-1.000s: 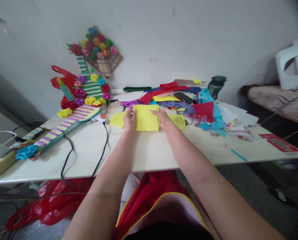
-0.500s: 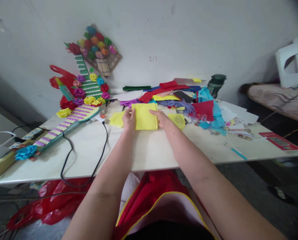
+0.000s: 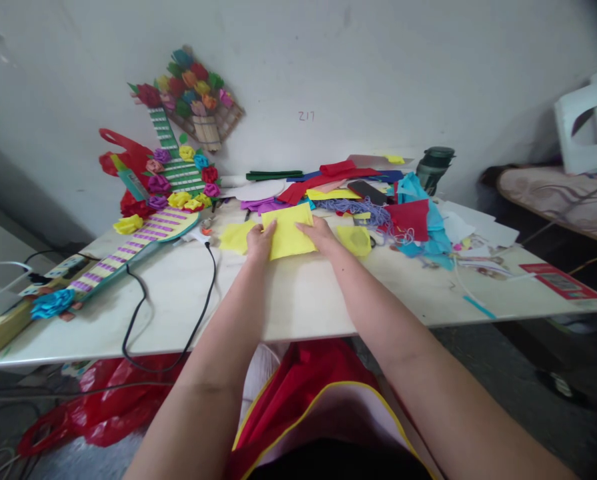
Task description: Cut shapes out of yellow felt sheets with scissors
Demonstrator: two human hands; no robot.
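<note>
Between my two hands is a yellow rectangular sheet (image 3: 289, 233), paper or thin cloth, held just above the table. My left hand (image 3: 261, 240) pinches its left edge, with the thumb on top. My right hand (image 3: 320, 235) grips the right edge, thumb lying over the front face. The fingers beneath the sheet are hidden. One more yellow piece (image 3: 234, 238) lies on the table left of my left hand. To the right of my right hand is another yellow piece (image 3: 354, 241), beside what looks like a dark ring or handle.
Coloured sheets, purple yarn (image 3: 363, 212) and a dark phone (image 3: 367, 193) lie behind my hands. At left stand a flower-decorated craft piece (image 3: 171, 167), a glue bottle (image 3: 133, 183) and a black cable (image 3: 143, 300). A dark green bottle (image 3: 434, 170) stands back right.
The yellow sheet has tilted slightly, and its right side has shifted a little left. My right hand has moved left with its thumb further over the sheet.
</note>
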